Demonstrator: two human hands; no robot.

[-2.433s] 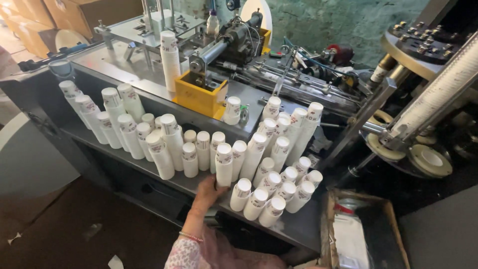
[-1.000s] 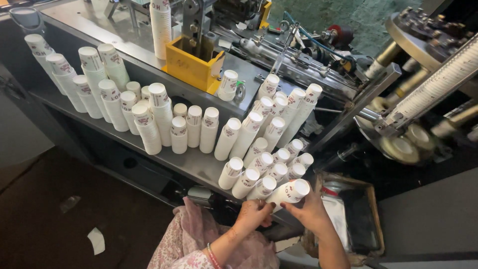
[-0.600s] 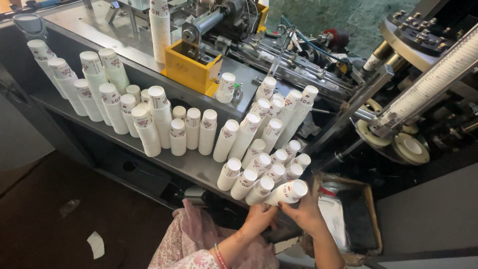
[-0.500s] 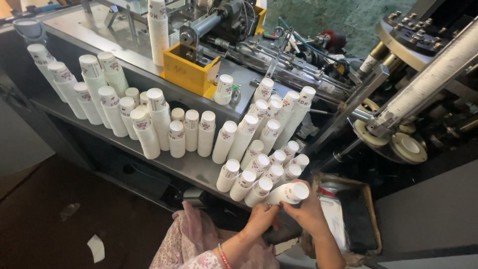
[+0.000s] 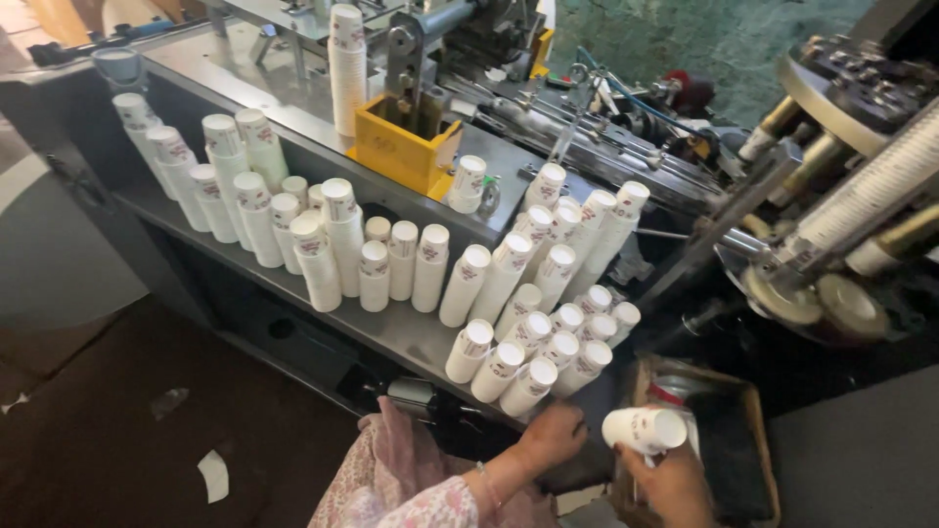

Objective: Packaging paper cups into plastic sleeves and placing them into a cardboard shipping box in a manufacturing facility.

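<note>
A stack of white paper cups (image 5: 644,428) is clamped in the grip of the right hand (image 5: 675,479). The left hand (image 5: 551,435), fingers curled with nothing held, is rested on the tabletop (image 5: 391,328) edge just beside it, below the leaning cup stacks (image 5: 528,367).

Open brown cardboard box (image 5: 748,430) at five o'clock, low right; small red printed marks on white cups (image 5: 469,284), centre.

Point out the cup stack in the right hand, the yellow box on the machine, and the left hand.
Cup stack (image 5: 643,429), head view: white side wall near the rim.
Yellow box (image 5: 403,159), head view: front face.
Left hand (image 5: 554,434), head view: back of the hand, by the shelf edge.
</note>
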